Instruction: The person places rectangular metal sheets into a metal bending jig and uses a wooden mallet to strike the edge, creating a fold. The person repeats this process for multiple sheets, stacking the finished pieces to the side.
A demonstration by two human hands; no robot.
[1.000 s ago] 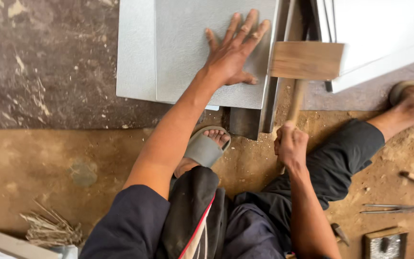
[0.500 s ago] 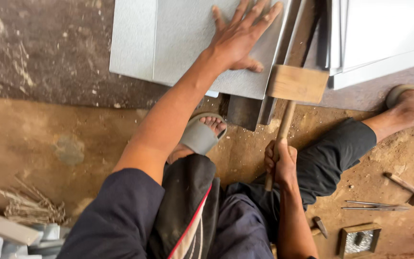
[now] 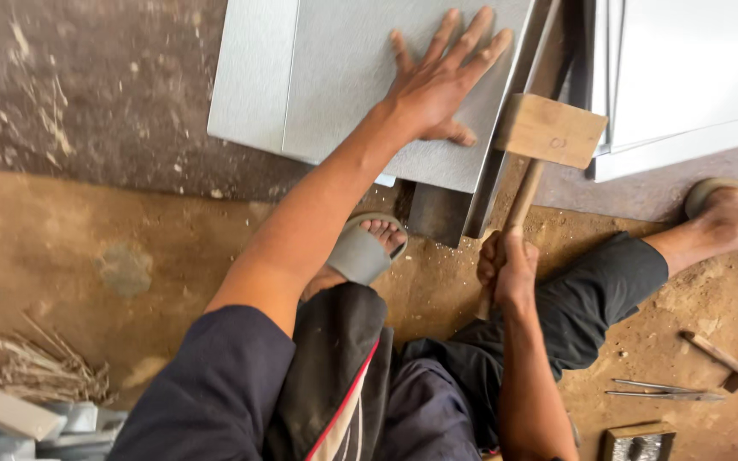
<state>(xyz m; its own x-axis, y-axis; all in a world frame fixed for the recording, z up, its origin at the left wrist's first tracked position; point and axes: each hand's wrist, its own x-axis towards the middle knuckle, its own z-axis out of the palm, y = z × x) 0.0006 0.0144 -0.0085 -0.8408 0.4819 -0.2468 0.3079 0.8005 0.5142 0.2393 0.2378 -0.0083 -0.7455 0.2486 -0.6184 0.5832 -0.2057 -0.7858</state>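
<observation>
My left hand lies flat with fingers spread on a grey metal sheet, pressing it down near its right edge. That edge rests over a dark steel bar on the ground. My right hand grips the handle of a wooden mallet, whose block head hovers just right of the sheet's edge, above the bar. I sit on the ground with my sandalled left foot under the sheet's near corner.
A stack of grey metal sheets lies at the upper right. My right foot stretches out to the right. Small hand tools and a wooden block lie at the lower right. Thin sticks and metal offcuts sit at lower left.
The mallet head has swung slightly right and down along the sheet's edge. My left hand stays pressed on the sheet. The view has shifted a little.
</observation>
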